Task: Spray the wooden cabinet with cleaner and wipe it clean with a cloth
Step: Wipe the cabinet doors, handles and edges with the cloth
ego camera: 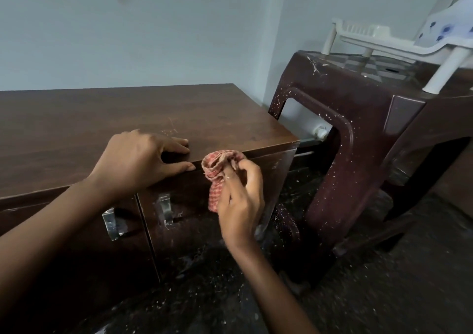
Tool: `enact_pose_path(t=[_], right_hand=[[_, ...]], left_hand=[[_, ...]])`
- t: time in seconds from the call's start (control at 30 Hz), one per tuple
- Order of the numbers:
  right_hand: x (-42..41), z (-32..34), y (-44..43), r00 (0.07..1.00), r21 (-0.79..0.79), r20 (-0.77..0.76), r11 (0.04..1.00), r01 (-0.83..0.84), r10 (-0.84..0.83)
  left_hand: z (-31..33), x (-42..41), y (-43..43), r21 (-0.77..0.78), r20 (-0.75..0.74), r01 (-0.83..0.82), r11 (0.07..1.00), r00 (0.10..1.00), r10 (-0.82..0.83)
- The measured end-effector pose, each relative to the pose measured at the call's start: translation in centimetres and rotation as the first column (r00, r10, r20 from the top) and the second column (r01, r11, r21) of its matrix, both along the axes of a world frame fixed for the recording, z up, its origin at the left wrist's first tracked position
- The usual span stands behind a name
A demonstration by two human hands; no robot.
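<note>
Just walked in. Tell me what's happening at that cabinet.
A person is wiping down the wooden cabinet. The right hand holds a bunched red checked cloth against the top front edge of the cabinet, near its right corner. The left hand rests flat on the cabinet top, fingers curled over the front edge, as if bracing. No spray bottle is in view. A dark plastic stool, speckled with white spots, stands to the right of the cabinet.

Left hand (pixel 139 158) lies flat, palm down, fingers spread, arm reaching in from the near left. Right hand (pixel 239 196) is clenched, knuckles near.
</note>
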State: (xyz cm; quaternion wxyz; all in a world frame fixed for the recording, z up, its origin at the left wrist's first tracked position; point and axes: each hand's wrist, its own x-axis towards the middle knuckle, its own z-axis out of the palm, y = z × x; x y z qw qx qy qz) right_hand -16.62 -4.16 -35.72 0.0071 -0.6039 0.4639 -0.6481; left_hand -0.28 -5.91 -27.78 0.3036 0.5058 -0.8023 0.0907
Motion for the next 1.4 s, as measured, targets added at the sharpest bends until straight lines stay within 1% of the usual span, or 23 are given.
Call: enact_pose_path(t=[0.07, 0.1, 0.13, 0.17, 0.23, 0.3, 0.33, 0.37, 0.43, 0.5, 0.53, 0.6, 0.7, 0.83, 0.9, 1.0, 1.03, 1.13, 1.17, 1.23, 1.3, 1.37, 1.4], right_hand=[[-1.9, -0.3, -1.2, 0.988, 0.007, 0.084, 0.991, 0.132, -0.132], [-3.2, 0.0, -2.0, 0.951, 0.018, 0.087, 0.955, 0.295, -0.295], [-4.5, 0.5, -2.9, 0.919, 0.07, 0.175, 0.935, 0.347, -0.354], [-5.5, 0.5, -3.9, 0.894, 0.077, 0.268, 0.933, 0.35, -0.358], [-6.9, -0.2, -5.7, 0.863, 0.048, 0.271, 0.901, 0.431, -0.427], [-7.4, -1.1, -6.8, 0.831, 0.113, 0.335, 0.894, 0.433, -0.445], [-7.5, -1.7, -6.8, 0.796, 0.194, 0.398, 0.89, 0.413, -0.456], [-7.3, -2.6, -6.5, 0.746, 0.294, 0.478, 0.885, 0.361, -0.463], [-6.7, -5.2, -5.7, 0.676, 0.447, 0.557, 0.86, 0.247, -0.483], [-5.4, -7.3, -4.7, 0.685, 0.526, 0.539, 0.831, 0.179, -0.489], [-4.9, -7.7, -4.3, 0.704, 0.546, 0.506, 0.817, 0.187, -0.499], [-4.7, -6.7, -4.5, 0.708, 0.513, 0.495, 0.828, 0.229, -0.503], [-5.9, -2.3, -5.9, 0.751, 0.314, 0.495, 0.896, 0.314, -0.437], [-6.9, -0.6, -7.0, 0.785, 0.173, 0.42, 0.889, 0.423, -0.455], [-6.6, -2.7, -6.6, 0.791, 0.195, 0.4, 0.887, 0.42, -0.463], [-5.9, -5.5, -5.4, 0.762, 0.326, 0.437, 0.874, 0.361, -0.477], [-5.7, -5.5, -5.2, 0.773, 0.316, 0.426, 0.878, 0.36, -0.47], [-5.4, -3.0, -5.9, 0.838, 0.127, 0.358, 0.911, 0.393, -0.411], [-5.6, -1.9, -6.4, 0.837, 0.088, 0.367, 0.911, 0.402, -0.405], [-6.8, -0.5, -7.6, 0.794, 0.101, 0.415, 0.89, 0.445, -0.445], [-8.1, -0.8, -8.2, 0.76, 0.176, 0.431, 0.871, 0.459, -0.487], [-7.7, -2.2, -7.6, 0.775, 0.2, 0.4, 0.872, 0.448, -0.49], [-6.6, -3.2, -6.9, 0.806, 0.183, 0.364, 0.885, 0.429, -0.466]], left_hand=[[0.2, -0.5, -0.7, 0.02, 0.008, 0.031, 0.999, 0.999, -0.031], [0.3, -0.7, -1.1, 0.029, 0.012, 0.042, 0.999, 0.999, -0.042], [0.4, -0.8, -1.5, 0.034, 0.02, 0.048, 0.998, 0.999, -0.049], [0.5, -0.9, -1.7, 0.035, 0.027, 0.053, 0.998, 0.998, -0.054], [0.6, -0.9, -2.0, 0.029, 0.023, 0.064, 0.998, 0.998, -0.065], [0.6, -1.0, -2.0, 0.024, -0.003, 0.074, 0.997, 0.997, -0.074], [0.5, -1.0, -2.1, 0.022, -0.012, 0.078, 0.997, 0.997, -0.078], [0.4, -1.0, -2.0, 0.017, -0.018, 0.081, 0.997, 0.997, -0.081], [0.3, -0.9, -2.0, 0.003, -0.024, 0.091, 0.996, 0.996, -0.091], [0.3, -0.8, -2.0, -0.008, -0.019, 0.109, 0.994, 0.994, -0.109], [0.3, -0.8, -2.1, -0.011, -0.011, 0.113, 0.994, 0.994, -0.113], [0.3, -0.7, -2.1, -0.013, 0.002, 0.112, 0.994, 0.994, -0.112], [0.3, -0.8, -2.1, -0.004, -0.005, 0.115, 0.993, 0.993, -0.115], [0.3, -0.6, -2.2, -0.021, -0.011, 0.132, 0.991, 0.991, -0.133], [0.2, -0.5, -2.2, -0.022, -0.008, 0.134, 0.991, 0.991, -0.134], [0.2, -0.6, -2.2, -0.014, 0.001, 0.13, 0.991, 0.991, -0.13], [0.2, -0.6, -2.1, -0.018, 0.006, 0.132, 0.991, 0.991, -0.132], [0.2, -0.6, -2.2, -0.028, 0.018, 0.135, 0.99, 0.991, -0.135], [0.2, -0.6, -2.2, -0.024, 0.021, 0.135, 0.99, 0.991, -0.135], [0.2, -0.6, -2.2, -0.016, 0.018, 0.133, 0.991, 0.991, -0.133], [0.2, -0.6, -2.3, -0.007, 0.014, 0.125, 0.992, 0.992, -0.125], [0.2, -0.6, -2.2, 0.009, 0.012, 0.115, 0.993, 0.993, -0.115], [0.2, -0.6, -2.2, 0.009, 0.008, 0.111, 0.994, 0.994, -0.111]])
